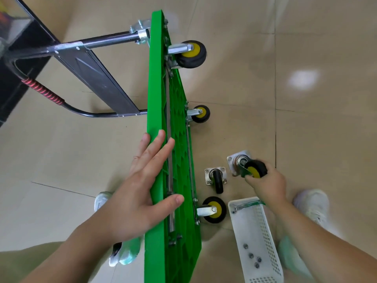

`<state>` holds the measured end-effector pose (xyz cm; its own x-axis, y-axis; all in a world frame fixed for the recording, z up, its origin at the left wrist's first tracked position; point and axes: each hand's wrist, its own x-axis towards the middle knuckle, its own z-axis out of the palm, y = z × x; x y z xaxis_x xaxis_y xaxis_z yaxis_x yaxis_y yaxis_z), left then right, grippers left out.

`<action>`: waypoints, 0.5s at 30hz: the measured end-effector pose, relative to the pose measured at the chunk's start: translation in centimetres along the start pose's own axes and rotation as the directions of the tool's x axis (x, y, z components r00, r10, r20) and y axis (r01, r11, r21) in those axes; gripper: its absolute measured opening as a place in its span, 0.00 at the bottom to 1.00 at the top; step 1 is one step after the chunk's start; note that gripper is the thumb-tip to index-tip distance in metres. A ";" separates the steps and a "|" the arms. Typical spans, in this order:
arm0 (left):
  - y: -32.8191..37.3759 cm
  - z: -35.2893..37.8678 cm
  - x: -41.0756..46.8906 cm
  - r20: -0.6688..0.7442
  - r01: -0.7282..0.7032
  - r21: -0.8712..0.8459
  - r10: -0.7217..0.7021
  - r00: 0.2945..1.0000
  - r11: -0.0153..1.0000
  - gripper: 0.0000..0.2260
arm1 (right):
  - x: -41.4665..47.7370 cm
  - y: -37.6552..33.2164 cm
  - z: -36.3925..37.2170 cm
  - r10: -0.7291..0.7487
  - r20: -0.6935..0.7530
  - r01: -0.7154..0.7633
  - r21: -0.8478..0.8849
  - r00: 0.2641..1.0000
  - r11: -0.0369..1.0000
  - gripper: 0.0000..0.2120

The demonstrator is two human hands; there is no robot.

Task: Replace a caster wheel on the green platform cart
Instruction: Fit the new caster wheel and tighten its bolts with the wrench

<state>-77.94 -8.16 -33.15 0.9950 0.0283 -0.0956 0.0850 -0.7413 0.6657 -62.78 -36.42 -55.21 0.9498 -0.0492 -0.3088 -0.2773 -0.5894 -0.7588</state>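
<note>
The green platform cart (pixel 157 119) stands on its edge and runs from twelve o'clock to six through the middle of the head view. My left hand (pixel 146 186) lies flat on its upper rim, fingers straight and thumb spread, gripping nothing. At four o'clock my right hand (pixel 265 184) curls its fingers round a loose caster wheel (pixel 256 169). A second loose caster (pixel 216 178) lies at nine o'clock of that one. A white basket (pixel 263 242) holding nuts (pixel 252 255) sits at six.

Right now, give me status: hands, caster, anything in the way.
Left hand flat on green cart edge. Right hand grips loose caster. Second caster and white basket on floor beside cart.
</note>
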 end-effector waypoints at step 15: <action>0.0 -1.6 -2.6 0.203 -0.028 -0.081 0.044 0.978 0.996 0.54 | -10.8 -11.1 -11.7 -0.312 0.549 0.107 0.372 0.776 0.922 0.30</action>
<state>-80.45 -7.13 -31.72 0.9666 -0.1405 -0.2144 0.0615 -0.6849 0.7261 -68.26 -38.79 -36.79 0.7437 0.5881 -0.3178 -0.2078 -0.2483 -0.9461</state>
